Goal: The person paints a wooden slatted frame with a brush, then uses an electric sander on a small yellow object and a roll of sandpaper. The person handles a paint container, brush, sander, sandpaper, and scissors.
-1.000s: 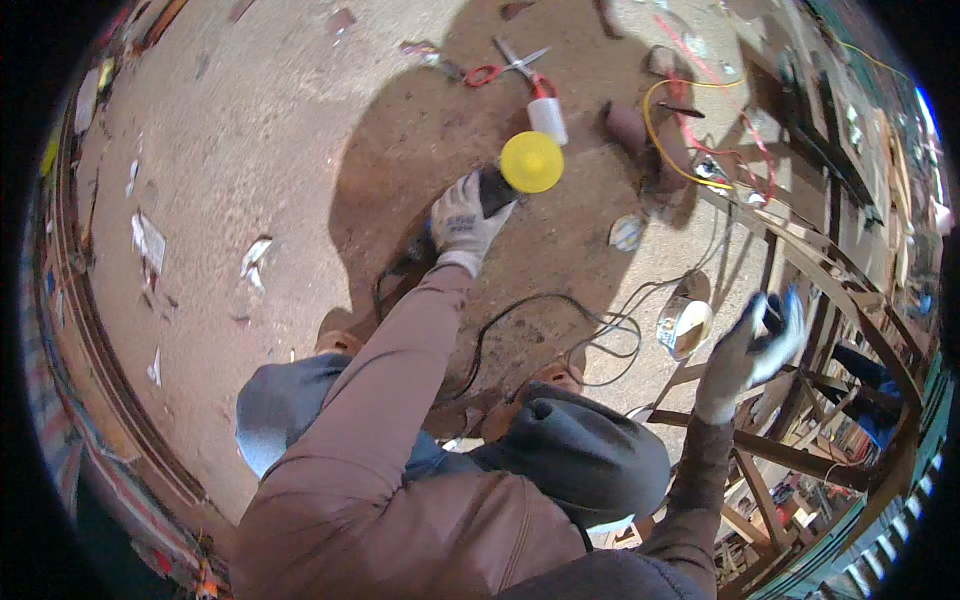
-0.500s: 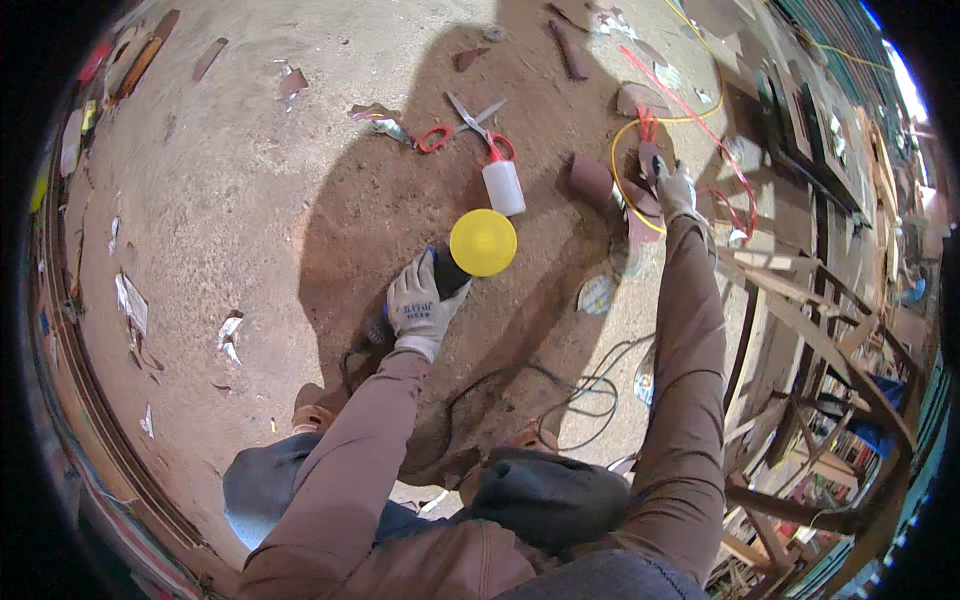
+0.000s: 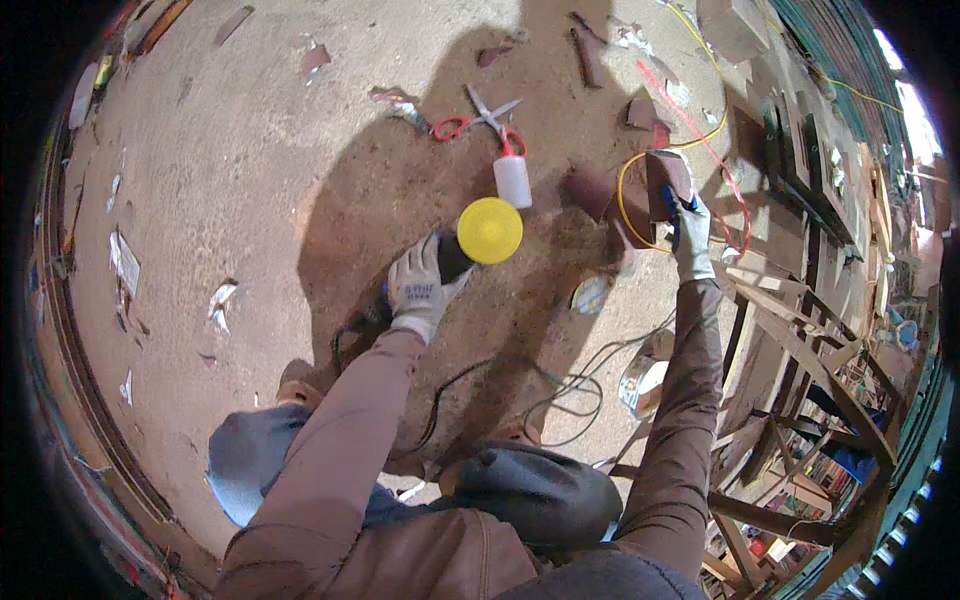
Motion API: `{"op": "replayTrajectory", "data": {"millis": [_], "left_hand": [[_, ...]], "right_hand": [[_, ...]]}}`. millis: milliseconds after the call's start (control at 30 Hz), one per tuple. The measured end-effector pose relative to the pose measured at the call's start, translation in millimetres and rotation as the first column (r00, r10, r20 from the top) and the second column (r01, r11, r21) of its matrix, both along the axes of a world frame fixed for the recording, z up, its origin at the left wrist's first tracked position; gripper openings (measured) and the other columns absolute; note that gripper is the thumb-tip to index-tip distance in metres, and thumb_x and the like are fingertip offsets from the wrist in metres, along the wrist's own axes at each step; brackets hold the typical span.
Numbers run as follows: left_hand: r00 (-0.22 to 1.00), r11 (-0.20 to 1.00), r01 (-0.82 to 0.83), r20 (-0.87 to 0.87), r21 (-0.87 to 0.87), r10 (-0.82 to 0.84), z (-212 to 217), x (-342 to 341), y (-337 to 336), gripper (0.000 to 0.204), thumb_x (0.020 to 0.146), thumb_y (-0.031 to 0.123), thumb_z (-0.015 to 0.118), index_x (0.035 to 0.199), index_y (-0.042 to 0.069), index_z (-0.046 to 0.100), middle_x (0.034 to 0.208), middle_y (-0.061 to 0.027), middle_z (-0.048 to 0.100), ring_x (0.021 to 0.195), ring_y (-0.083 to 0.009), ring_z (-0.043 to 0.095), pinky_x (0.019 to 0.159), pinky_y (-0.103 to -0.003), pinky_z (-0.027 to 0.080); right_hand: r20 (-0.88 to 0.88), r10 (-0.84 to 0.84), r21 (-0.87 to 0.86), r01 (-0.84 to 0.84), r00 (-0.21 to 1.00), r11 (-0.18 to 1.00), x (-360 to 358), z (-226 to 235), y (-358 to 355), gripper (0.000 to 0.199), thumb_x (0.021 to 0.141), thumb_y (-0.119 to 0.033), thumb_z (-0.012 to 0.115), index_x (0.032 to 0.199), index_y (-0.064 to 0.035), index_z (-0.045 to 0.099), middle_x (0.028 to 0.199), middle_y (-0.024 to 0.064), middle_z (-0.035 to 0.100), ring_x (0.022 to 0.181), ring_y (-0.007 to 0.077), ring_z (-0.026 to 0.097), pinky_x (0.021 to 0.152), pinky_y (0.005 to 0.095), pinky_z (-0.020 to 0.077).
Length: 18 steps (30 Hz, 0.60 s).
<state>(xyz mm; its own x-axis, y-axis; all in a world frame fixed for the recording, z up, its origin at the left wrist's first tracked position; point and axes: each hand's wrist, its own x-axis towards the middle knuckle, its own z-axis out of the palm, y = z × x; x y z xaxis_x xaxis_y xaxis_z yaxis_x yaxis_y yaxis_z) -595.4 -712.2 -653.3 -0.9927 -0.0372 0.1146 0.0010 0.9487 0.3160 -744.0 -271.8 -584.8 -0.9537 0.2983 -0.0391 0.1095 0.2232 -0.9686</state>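
Observation:
My gloved left hand point(image 3: 418, 280) grips the dark body of a disc sander point(image 3: 455, 258), whose round yellow pad point(image 3: 490, 231) faces up. A curled brown sheet of sandpaper point(image 3: 664, 184) is pinched in my gloved right hand point(image 3: 692, 232), a little above the ground. Past the sander stand a white plastic bottle with a red top point(image 3: 512, 181) and, touching it, open scissors with red handles point(image 3: 484, 118). More brown sandpaper point(image 3: 592, 190) lies to the left of my right hand.
A dark cord point(image 3: 490, 364) loops over the ground in front of my knees. A yellow hose point(image 3: 622, 190) and red strap point(image 3: 690, 115) run near my right hand. Wooden frames point(image 3: 810, 340) stand at the right. Scraps of paper point(image 3: 124, 262) litter the left ground.
My right hand has lifted the sandpaper from the ground and drawn it slightly nearer. The sander stays in my left hand, and the whole view has shifted a little.

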Motion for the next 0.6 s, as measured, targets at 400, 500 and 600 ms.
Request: {"op": "replayTrajectory", "data": {"millis": [400, 500, 600], "left_hand": [[1.000, 0.996, -0.018, -0.011, 0.088, 0.019, -7.5, 2.9, -0.3, 0.080, 0.075, 0.062, 0.078, 0.134, 0.013, 0.056, 0.128, -0.0052, 0.064, 0.116, -0.0245, 0.061, 0.101, -0.044, 0.046], [1.000, 0.998, -0.003, 0.015, 0.070, 0.001, -7.6, 3.4, -2.4, 0.082, 0.074, 0.061, 0.078, 0.136, 0.014, 0.054, 0.130, -0.0054, 0.062, 0.116, -0.0243, 0.062, 0.101, -0.044, 0.047], [0.999, 0.998, -0.009, 0.049, 0.064, 0.006, -10.7, 1.8, -2.2, 0.083, 0.074, 0.061, 0.078, 0.138, 0.015, 0.053, 0.132, -0.0048, 0.061, 0.119, -0.0234, 0.060, 0.102, -0.043, 0.047]], "right_hand": [[-0.164, 0.603, 0.905, -0.125, 0.781, 0.407, 124.0, 68.9, -204.5, 0.051, 0.085, -0.003, 0.063, 0.135, -0.0051, 0.059, 0.130, 0.0122, 0.065, 0.115, 0.0305, 0.063, 0.096, 0.0445, 0.0476], [-0.070, 0.637, 0.959, -0.125, 0.768, 0.255, 136.9, 48.7, -246.4, 0.054, 0.086, -0.005, 0.062, 0.140, -0.0063, 0.056, 0.134, 0.0129, 0.063, 0.125, 0.0318, 0.059, 0.106, 0.0479, 0.0440], [-0.038, 0.654, 0.967, -0.137, 0.756, 0.214, 140.4, 23.5, -258.0, 0.053, 0.087, -0.005, 0.061, 0.140, -0.0063, 0.057, 0.134, 0.0133, 0.064, 0.129, 0.0319, 0.058, 0.111, 0.0498, 0.0418]]}}
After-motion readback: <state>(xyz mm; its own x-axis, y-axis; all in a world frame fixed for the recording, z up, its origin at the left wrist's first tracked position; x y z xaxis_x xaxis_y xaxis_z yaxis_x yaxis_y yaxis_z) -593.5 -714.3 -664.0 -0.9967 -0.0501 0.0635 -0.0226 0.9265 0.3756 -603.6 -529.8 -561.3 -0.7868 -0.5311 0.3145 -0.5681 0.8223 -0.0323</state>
